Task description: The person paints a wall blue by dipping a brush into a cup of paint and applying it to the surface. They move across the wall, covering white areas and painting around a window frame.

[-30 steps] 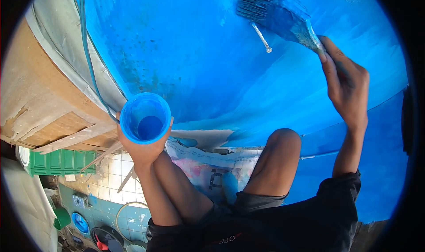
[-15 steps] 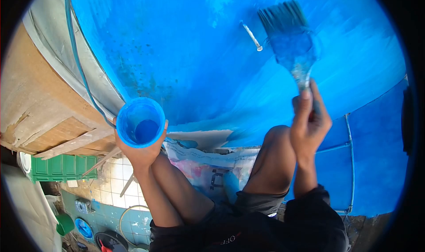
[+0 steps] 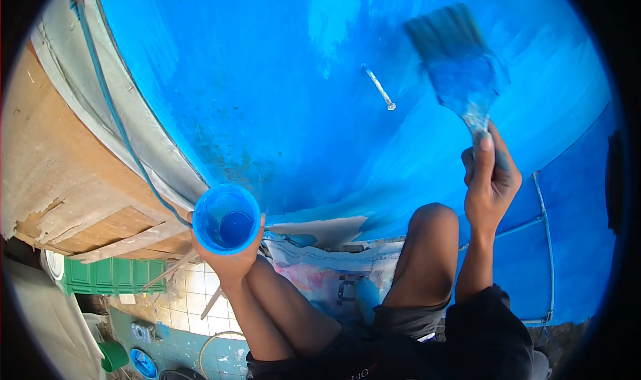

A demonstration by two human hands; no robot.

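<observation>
My left hand (image 3: 234, 265) is wrapped round a blue cup (image 3: 227, 218), which is tilted toward the camera with blue paint (image 3: 236, 228) in its bottom. In my right hand (image 3: 493, 169) is the handle of a wide paintbrush (image 3: 462, 69), its bristles pointing up and blurred by motion. Behind the brush spreads a blue painted wall (image 3: 267, 66) with lighter and darker streaks. A white-tipped nail or peg (image 3: 379, 88) sticks out of the wall to the left of the brush. Whether the bristles touch the wall, I cannot tell.
A thin hose or cable (image 3: 110, 103) runs down the left side beside wooden boards (image 3: 87, 179). Below are a green crate (image 3: 113, 275), a green bucket (image 3: 113, 356) and a tiled floor (image 3: 200, 300). A printed sack (image 3: 327, 270) lies between my knees. A pipe (image 3: 547, 246) crosses the right wall.
The view has shifted, so most things appear lower and further right. The brush in my right hand sits further right and higher relative to the nail. Both hands keep their holds.
</observation>
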